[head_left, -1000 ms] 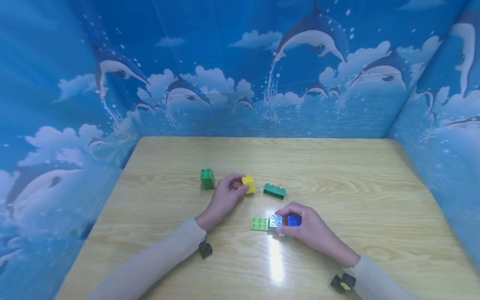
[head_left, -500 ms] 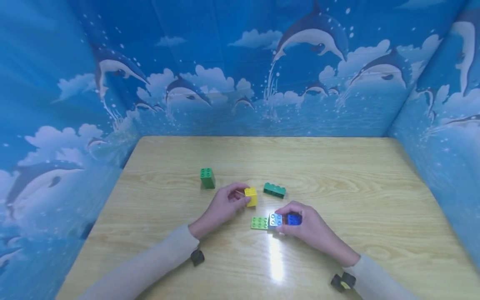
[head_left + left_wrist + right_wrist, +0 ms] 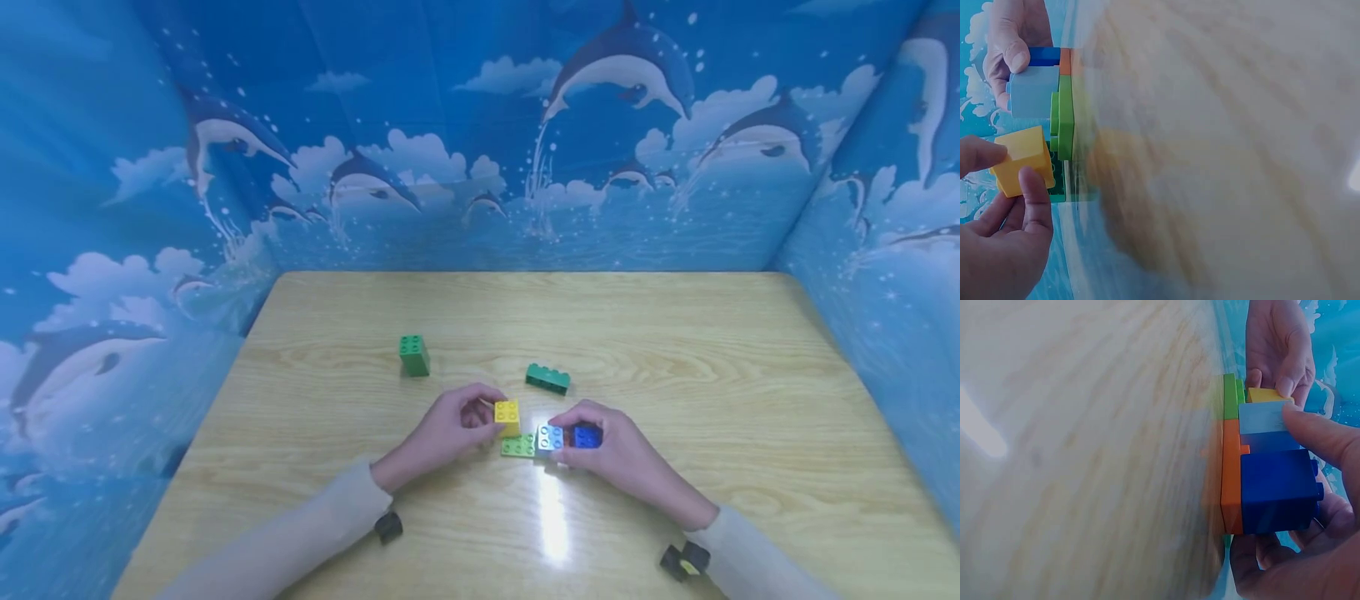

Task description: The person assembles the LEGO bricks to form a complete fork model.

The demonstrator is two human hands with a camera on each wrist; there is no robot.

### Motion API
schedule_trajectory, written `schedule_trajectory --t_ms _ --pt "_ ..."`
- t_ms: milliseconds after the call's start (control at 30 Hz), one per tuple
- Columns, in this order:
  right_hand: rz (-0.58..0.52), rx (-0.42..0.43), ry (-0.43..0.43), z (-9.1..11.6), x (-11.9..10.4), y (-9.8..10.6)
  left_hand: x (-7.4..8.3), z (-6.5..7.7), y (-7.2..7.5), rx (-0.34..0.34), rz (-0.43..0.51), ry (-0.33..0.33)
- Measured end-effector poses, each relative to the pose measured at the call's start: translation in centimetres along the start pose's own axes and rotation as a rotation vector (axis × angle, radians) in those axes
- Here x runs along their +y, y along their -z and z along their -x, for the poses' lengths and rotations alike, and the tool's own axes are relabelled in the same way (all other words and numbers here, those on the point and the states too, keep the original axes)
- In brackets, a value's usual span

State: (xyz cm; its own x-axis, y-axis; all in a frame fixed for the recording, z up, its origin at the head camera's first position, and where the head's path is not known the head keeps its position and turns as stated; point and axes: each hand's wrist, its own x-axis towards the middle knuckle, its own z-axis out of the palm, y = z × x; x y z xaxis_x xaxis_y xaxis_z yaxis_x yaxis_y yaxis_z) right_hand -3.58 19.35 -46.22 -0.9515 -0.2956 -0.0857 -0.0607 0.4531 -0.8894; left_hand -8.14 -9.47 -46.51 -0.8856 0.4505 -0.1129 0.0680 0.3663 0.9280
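Note:
My left hand (image 3: pixel 448 429) pinches a yellow toy brick (image 3: pixel 507 415) between thumb and fingers. It overlaps the left end of a lime-green studded plate (image 3: pixel 517 448) in the head view; the left wrist view shows the brick tilted and close by the plate's studs. With thumb and fingers my right hand (image 3: pixel 626 458) grips a light blue brick (image 3: pixel 1035 92), which spans the join between the lime-green plate and an orange plate (image 3: pixel 1230 478). A dark blue brick (image 3: pixel 1275 490) stands on the orange plate, partly under the right hand in the head view.
A dark green brick (image 3: pixel 547 378) lies on the wooden table (image 3: pixel 675 333) beyond the hands. Farther left stands a tall green brick stack (image 3: pixel 415 357). A dolphin-printed blue curtain (image 3: pixel 450 225) borders the table's back and sides.
My left hand has carried the yellow brick toward me and slightly right, to the lime-green plate's left end. The right hand has kept its grip on the light blue brick.

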Motion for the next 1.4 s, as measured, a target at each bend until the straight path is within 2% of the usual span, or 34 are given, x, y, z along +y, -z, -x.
schedule_trajectory --t_ms 200,367,633,967,1167,1400 --pt "-0.002 -0.006 0.023 0.0 0.0 0.1 -0.2 0.6 -0.1 -0.037 -0.005 -0.014" --pt "-0.006 -0.007 0.007 0.0 0.1 0.0 -0.2 1.0 -0.1 -0.04 0.024 -0.036" --pt "-0.005 -0.006 0.014 0.0 0.2 0.0 -0.1 1.4 -0.2 -0.007 0.047 -0.028" --pt "-0.017 -0.005 0.028 0.1 -0.1 0.1 0.1 1.4 -0.2 0.036 0.049 -0.079" --pt "0.003 0.0 -0.006 0.1 0.0 -0.1 -0.3 1.4 -0.3 0.015 0.052 -0.097" --pt "-0.003 -0.002 -0.004 0.1 -0.1 0.0 -0.3 1.4 -0.4 -0.013 0.032 -0.101"
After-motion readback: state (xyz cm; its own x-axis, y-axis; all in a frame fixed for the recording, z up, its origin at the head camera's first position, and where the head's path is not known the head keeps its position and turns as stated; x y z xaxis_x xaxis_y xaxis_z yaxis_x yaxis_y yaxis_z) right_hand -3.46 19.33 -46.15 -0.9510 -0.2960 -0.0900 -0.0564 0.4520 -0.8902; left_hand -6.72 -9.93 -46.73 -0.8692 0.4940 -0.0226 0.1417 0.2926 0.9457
